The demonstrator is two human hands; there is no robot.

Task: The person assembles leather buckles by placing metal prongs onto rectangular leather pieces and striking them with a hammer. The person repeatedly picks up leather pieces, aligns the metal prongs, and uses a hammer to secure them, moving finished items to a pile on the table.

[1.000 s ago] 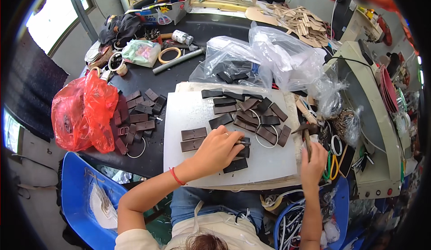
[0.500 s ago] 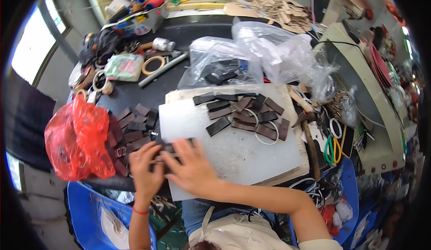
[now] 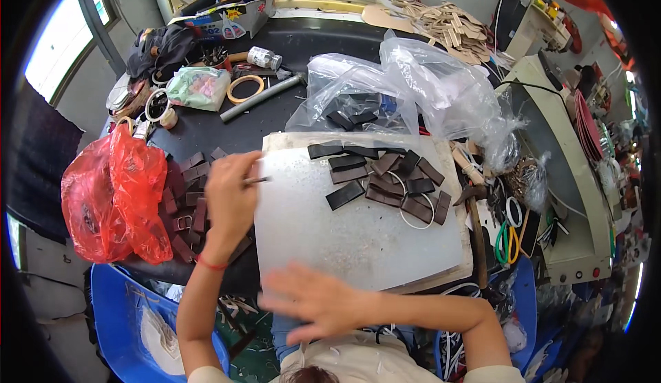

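Observation:
My left hand [image 3: 233, 194] is raised at the left edge of the white cutting board [image 3: 303, 238], its fingers closed on a small dark piece [image 3: 257, 180] that shows only as a thin edge. Over the board's near edge hangs my right hand [image 3: 313, 300], smeared by motion, with spread fingers and nothing in it. Dark brown strap pieces [image 3: 200, 214], at least one with a metal buckle [image 3: 182, 223], lie heaped beside my left hand, partly behind it. More black and brown folded strips [image 3: 344, 194] are spread over the board's far part, along with a thin white ring [image 3: 432, 211].
A red plastic bag [image 3: 113, 197] stands left of the heap. Clear plastic bags [image 3: 441, 87], a grey tube [image 3: 261, 99] and tape rings [image 3: 246, 89] lie farther back. Right of the board are a hammer [image 3: 476, 231] and scissors [image 3: 508, 242]. A blue bin [image 3: 113, 321] sits below the table edge.
My left hand has risen away from the heap, holding the small dark piece. My right hand has left the heap and drawn back toward my body. The view has shifted slightly.

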